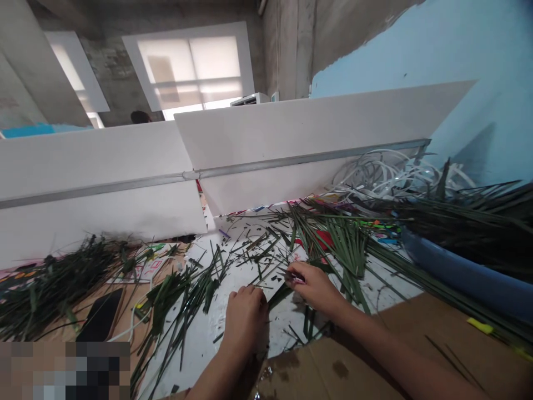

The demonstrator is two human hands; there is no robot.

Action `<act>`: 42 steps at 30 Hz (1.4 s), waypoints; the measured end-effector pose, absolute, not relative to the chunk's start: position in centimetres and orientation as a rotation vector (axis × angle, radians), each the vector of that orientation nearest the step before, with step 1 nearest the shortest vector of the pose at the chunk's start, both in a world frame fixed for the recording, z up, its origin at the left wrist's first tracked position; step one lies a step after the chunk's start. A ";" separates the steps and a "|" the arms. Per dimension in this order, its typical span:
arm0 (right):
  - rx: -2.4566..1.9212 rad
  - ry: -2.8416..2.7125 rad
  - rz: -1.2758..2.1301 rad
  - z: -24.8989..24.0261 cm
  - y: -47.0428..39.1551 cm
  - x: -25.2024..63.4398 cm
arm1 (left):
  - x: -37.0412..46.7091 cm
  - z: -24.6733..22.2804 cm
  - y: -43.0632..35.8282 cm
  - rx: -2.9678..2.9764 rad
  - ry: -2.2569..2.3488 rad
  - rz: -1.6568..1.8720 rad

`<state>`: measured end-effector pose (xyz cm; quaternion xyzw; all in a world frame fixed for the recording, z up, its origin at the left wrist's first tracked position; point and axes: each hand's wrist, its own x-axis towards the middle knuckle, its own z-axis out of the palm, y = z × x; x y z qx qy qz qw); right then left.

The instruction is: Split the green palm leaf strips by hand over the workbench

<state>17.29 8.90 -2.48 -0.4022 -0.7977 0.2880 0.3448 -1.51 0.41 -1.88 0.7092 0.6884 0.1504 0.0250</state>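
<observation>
My left hand [245,312] is closed with its knuckles up above the white tabletop [195,333]. From its fingertips a green leaf strip [280,295] runs up and right toward my right hand [313,284]. My right hand is pinched around a small thing with a purplish-white part [297,279]; its kind is too small to tell. The left fingertips are partly hidden. Cut leaf bits lie scattered around both hands. A bunch of long green leaves [347,244] spreads just beyond my right hand, and more leaf strips [194,294] lie left of my left hand.
White partition panels [308,133] stand behind the table. A blue container [462,272] with dark leaves and coiled white strips [387,172] are at right. Brown cardboard [400,333] covers the near edge. A black phone [101,315] and a dark leaf pile [62,283] lie left.
</observation>
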 end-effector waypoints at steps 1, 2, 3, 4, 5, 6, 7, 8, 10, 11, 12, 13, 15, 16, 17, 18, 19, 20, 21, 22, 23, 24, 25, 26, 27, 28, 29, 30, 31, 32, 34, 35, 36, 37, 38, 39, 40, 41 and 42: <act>-1.031 -1.999 0.799 -2.7 9.0 17.3 | -1.5 -2.0 0.4 2.170 2.144 0.475; -1.013 -1.921 0.854 -2.8 9.2 17.2 | -1.6 -2.0 0.4 2.130 2.158 0.505; -0.994 -1.842 0.909 -3.0 9.3 17.2 | -1.7 -2.0 0.4 2.072 2.167 0.554; -0.973 -1.767 0.968 -3.2 9.4 17.1 | -1.9 -2.0 0.3 2.003 2.170 0.622; -0.952 -1.703 1.029 -3.4 9.5 17.0 | -2.0 -2.0 0.3 1.928 2.161 0.697; -0.935 -1.650 1.090 -3.5 9.5 16.9 | -2.1 -2.0 0.2 1.855 2.144 0.779; -0.921 -1.610 1.151 -3.6 9.4 16.8 | -2.2 -2.0 0.1 1.789 2.113 0.861; -0.912 -1.582 1.209 -3.7 9.3 16.6 | -2.1 -2.0 0.1 1.733 2.066 0.937; -0.908 -1.541 1.305 -3.9 8.9 16.1 | -1.9 -2.2 0.0 1.634 1.934 1.081; -0.903 -1.516 1.349 -3.8 8.7 15.9 | -1.6 -2.4 0.0 1.585 1.855 1.147; -0.888 -1.483 1.395 -3.8 8.5 15.7 | -1.3 -2.6 0.1 1.533 1.775 1.204; -0.863 -1.441 1.441 -3.7 8.3 15.5 | -1.0 -2.8 0.1 1.477 1.695 1.249; -0.794 -1.342 1.511 -3.3 7.9 15.2 | -0.4 -3.2 0.3 1.360 1.556 1.304; -0.758 -1.299 1.533 -3.0 7.7 15.1 | -0.2 -3.3 0.4 1.308 1.497 1.312; -0.728 -1.269 1.545 -2.8 7.6 15.0 | 0.0 -3.4 0.5 1.260 1.448 1.312; -0.708 -1.248 1.550 -2.7 7.5 15.0 | 0.2 -3.3 0.6 1.220 1.408 1.305; -0.698 -1.232 1.551 -2.5 7.5 15.0 | 0.3 -3.2 0.6 1.189 1.377 1.296; -0.693 -1.218 1.552 -2.4 7.5 15.0 | 0.3 -3.0 0.6 1.166 1.359 1.285; -0.690 -1.206 1.556 -2.4 7.4 15.1 | 0.3 -2.8 0.7 1.148 1.353 1.279; -0.684 -1.197 1.566 -2.4 7.4 15.1 | 0.2 -2.5 0.7 1.135 1.356 1.279; -0.677 -1.194 1.580 -2.4 7.4 15.1 | 0.2 -2.3 0.6 1.127 1.366 1.283; -0.670 -1.199 1.594 -2.4 7.3 15.2 | 0.1 -2.1 0.6 1.120 1.378 1.287; -0.665 -1.210 1.606 -2.4 7.3 15.2 | 0.1 -1.9 0.6 1.110 1.387 1.289; -0.662 -1.222 1.614 -2.4 7.2 15.2 | 0.0 -1.8 0.5 1.100 1.386 1.282; -0.662 -1.234 1.621 -2.4 7.2 15.2 | 0.0 -1.8 0.5 1.091 1.375 1.262; -0.662 -1.244 1.624 -2.4 7.1 15.2 | 0.0 -1.9 0.5 1.086 1.356 1.236; -0.662 -1.254 1.629 -2.4 7.1 15.2 | 0.1 -2.0 0.5 1.087 1.334 1.212; -0.662 -1.267 1.634 -2.4 7.0 15.2 | 0.1 -2.2 0.6 1.095 1.312 1.189; -0.665 -1.282 1.640 -2.4 7.0 15.2 | 0.2 -2.4 0.6 1.104 1.296 1.170; -0.672 -1.299 1.644 -2.4 7.0 15.2 | 0.3 -2.5 0.6 1.108 1.286 1.161; -0.683 -1.328 1.648 -2.5 7.0 15.1 | 0.5 -2.6 0.7 1.097 1.271 1.162; -0.686 -1.338 1.648 -2.5 6.9 15.1 | 0.5 -2.6 0.7 1.085 1.263 1.169; -0.687 -1.340 1.647 -2.4 6.9 15.0 | 0.6 -2.6 0.7 1.073 1.253 1.185; -0.685 -1.336 1.648 -2.4 6.8 15.0 | 0.6 -2.5 0.7 1.063 1.241 1.206; -0.679 -1.328 1.652 -2.3 6.7 14.9 | 0.6 -2.5 0.7 1.053 1.227 1.226; -0.669 -1.315 1.659 -2.2 6.6 14.9 | 0.5 -2.5 0.7 1.042 1.217 1.244; -0.657 -1.293 1.666 -2.0 6.5 14.9 | 0.5 -2.5 0.7 1.030 1.213 1.256; -0.646 -1.263 1.674 -1.8 6.4 14.9 | 0.4 -2.5 0.7 1.016 1.216 1.265; -0.635 -1.228 1.676 -1.6 6.4 15.0 | 0.2 -2.5 0.7 1.003 1.231 1.271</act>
